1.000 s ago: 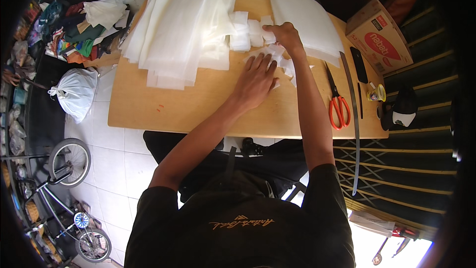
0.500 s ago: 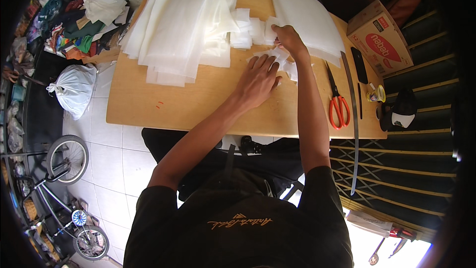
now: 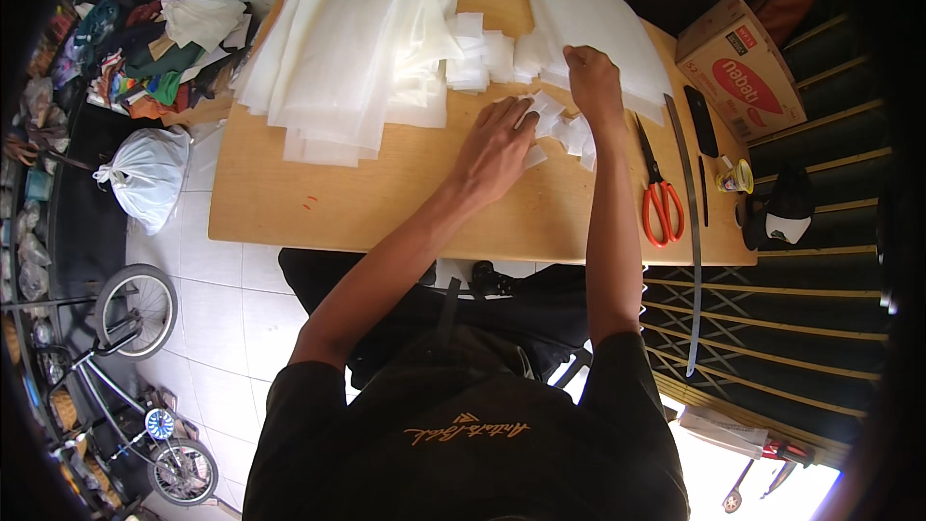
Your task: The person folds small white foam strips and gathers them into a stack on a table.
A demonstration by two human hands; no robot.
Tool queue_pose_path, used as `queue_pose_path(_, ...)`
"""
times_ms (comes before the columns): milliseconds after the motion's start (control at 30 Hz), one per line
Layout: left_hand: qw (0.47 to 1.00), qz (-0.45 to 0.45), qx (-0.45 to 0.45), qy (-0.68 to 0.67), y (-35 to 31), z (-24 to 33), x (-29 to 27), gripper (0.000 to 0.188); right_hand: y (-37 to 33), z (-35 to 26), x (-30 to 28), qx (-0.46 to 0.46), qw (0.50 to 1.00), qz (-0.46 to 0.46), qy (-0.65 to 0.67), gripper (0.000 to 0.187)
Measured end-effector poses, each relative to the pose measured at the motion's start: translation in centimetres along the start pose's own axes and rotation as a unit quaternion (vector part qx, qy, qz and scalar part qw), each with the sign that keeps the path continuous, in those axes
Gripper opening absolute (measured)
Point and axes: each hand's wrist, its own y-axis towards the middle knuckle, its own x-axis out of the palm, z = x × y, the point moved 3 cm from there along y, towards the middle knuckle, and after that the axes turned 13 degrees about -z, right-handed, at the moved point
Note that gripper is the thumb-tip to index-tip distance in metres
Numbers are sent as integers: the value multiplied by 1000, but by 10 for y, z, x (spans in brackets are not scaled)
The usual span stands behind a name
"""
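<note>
My left hand [image 3: 497,147] rests on the table, its fingers stretched out over a loose heap of small white pieces [image 3: 546,114] of thin, slightly see-through sheet. Farther right, my right hand [image 3: 595,82] is closed beside the stack of large white sheets [image 3: 603,24], above the right side of that heap. Whatever its fingers hold, if anything, is hidden. Small piles of cut white pieces [image 3: 468,53] lie in a row beyond my hands. To their left spreads a thick layered stack of long white strips [image 3: 352,48].
Orange-handled scissors [image 3: 662,203] lie right of my right forearm. Beside them, a long metal ruler [image 3: 691,232] overhangs the wooden table's [image 3: 424,222] front edge. A black phone [image 3: 701,121], a small cup [image 3: 738,177], a cap [image 3: 786,217] and a cardboard box [image 3: 741,72] are at the right.
My right hand has moved right, away from the row of small piles, to beside the large sheets. My left hand has shifted slightly left, uncovering more of the loose pieces.
</note>
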Motion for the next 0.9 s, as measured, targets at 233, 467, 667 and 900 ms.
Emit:
queue_pose_path(233, 999, -31, 27, 0, -3, 2, 10, 35, -104, 41, 17, 56, 996, 31, -69, 39)
queue_pose_path(467, 996, -40, 31, -76, -9, 6, -6, 34, -145, 15, 20, 1, 998, 55, 14, 31)
queue_pose_path(667, 999, -10, -11, -50, -13, 1, -14, 31, -160, 31, 12, 17, 992, 123, 33, 32)
queue_pose_path(900, 974, -95, 9, -203, -14, 10, -13, 38, -183, 15, 13, -20, 987, 72, 143, 34)
